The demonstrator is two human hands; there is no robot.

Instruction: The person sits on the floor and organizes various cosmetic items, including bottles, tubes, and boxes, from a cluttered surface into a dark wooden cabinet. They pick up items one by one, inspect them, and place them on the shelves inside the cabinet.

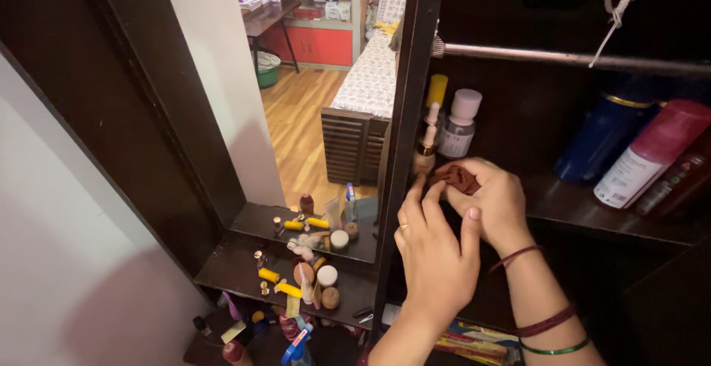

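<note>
Dark wooden shelf (585, 207): white-capped bottle (458, 125), blue can (603, 136), red-capped spray can (652, 155).

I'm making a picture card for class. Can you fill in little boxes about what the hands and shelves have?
left hand: fingertips touch the small dark red thing
right hand: holds the small dark red thing
beside them: white-capped bottle on the dark shelf
far right: blue can, red-capped can
lower left: yellow tubes, round jars by the mirror

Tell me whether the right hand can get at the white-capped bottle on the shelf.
Probably not freely: the right hand is busy gripping a small dark red object, though the white-capped bottle stands unobstructed just above it.
</note>
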